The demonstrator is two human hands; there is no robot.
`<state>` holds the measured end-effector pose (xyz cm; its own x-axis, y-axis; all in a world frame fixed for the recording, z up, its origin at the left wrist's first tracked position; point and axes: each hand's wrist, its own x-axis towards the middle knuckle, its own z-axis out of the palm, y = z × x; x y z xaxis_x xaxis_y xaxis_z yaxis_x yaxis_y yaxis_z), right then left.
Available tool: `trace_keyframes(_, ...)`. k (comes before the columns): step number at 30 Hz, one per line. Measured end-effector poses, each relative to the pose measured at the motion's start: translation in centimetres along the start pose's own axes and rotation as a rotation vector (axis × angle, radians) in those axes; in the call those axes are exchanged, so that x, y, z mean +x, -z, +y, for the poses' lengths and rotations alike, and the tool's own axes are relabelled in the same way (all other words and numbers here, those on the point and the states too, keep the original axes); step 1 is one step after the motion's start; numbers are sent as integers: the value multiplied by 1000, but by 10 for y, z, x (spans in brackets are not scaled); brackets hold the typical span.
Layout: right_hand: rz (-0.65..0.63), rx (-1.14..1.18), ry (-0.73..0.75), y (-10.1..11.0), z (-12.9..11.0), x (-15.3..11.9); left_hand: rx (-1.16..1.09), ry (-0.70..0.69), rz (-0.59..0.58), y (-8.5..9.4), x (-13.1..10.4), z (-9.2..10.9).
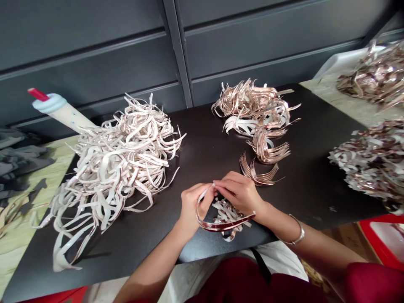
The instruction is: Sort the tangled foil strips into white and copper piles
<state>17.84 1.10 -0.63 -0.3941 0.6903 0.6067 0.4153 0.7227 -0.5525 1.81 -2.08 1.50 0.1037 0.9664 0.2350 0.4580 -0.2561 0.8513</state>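
Observation:
My left hand (193, 203) and my right hand (240, 192) meet near the front edge of a black board (202, 147), both pinching one end of a curved rose-gold strip (217, 226) that loops down toward me. Under the hands lies a small heap of white backing scraps (224, 213). A big tangled pile of white-backed strips (120, 155) sits to the left. Small bundles of shiny strips (259, 171) lie just beyond my right hand, with a larger shiny pile (252, 107) farther back.
A white bottle with a red tip (59, 110) leans behind the left pile. More shiny strip piles (372, 164) lie at the right, another on a white tray (375, 71). A red bin (385, 240) stands at the lower right. A dark panelled wall backs the table.

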Motion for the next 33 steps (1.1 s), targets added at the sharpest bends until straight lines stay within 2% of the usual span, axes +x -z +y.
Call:
trace_keyframes(4, -78, -49, -6, -1, 0, -1, 49, -15, -78, 0, -1, -2)
trace_keyframes(9, -89, -118, -17, -2, -1, 2, 57, -22, -114, -2, -2, -3)
trace_keyframes(14, -54, 43, -64, 3, 3, 6, 29, 16, -87, -3, 0, -2)
trace_keyframes(17, -77, 89, -18, 5, 7, 6, 7, 15, -70, -2, 0, -2)
trace_keyframes(24, -153, -111, 69, 1, 6, 3, 92, -58, -126, -3, -1, -3)
trace_keyframes(28, -101, -208, 71, -1, 5, 3, 89, -54, -137, -3, -1, -2)
trace_keyframes(33, 1, -41, 49, -3, 7, 2, 46, -10, -32, -2, 0, -3)
